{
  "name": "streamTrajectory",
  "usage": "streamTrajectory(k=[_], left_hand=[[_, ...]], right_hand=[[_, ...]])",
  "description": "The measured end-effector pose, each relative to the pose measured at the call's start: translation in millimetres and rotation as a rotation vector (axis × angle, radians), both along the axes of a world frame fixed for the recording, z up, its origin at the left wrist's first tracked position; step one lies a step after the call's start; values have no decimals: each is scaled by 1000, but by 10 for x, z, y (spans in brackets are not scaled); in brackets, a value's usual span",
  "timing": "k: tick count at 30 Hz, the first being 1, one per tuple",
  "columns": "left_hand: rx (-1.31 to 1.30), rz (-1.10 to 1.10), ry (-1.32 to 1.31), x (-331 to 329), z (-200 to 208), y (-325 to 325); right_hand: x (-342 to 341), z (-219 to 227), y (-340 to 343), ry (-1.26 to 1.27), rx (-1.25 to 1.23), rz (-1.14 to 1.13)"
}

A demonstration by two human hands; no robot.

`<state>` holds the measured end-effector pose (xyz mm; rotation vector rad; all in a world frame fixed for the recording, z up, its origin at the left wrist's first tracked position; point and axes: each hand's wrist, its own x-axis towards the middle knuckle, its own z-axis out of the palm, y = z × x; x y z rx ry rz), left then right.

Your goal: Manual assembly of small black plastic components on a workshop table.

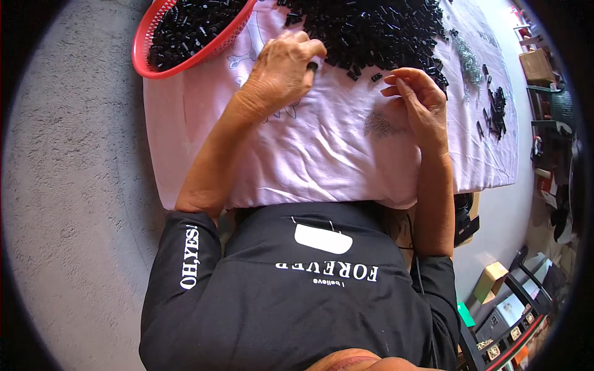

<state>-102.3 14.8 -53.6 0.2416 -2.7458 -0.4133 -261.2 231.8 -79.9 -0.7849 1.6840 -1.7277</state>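
Though half-hidden, piece (312,65) between left fingers (318,49)

The person wears a black top (322,315) with loose sleeves ending near the elbows. White capital lettering (189,256) runs along the left sleeve (207,244). Across the chest sit a solid white rounded shape (322,238), larger white lettering (328,271) and a smaller white line of print (328,282). A thin dark cord (421,278) hangs beside the right sleeve (438,281). Both forearms (213,151) are uncovered.
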Motion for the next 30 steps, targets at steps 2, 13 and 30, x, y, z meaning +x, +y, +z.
streamTrajectory(k=[2, 13, 30], left_hand=[[24, 28, 35, -41, -72, 59], [158, -83, 0, -55, -105, 175], [702, -213, 117, -116, 22, 553]], right_hand=[[-2, -15, -4, -12, -11, 11], [-14, -75, -7, 6, -47, 60], [74, 92, 30, -15, -36, 217]])
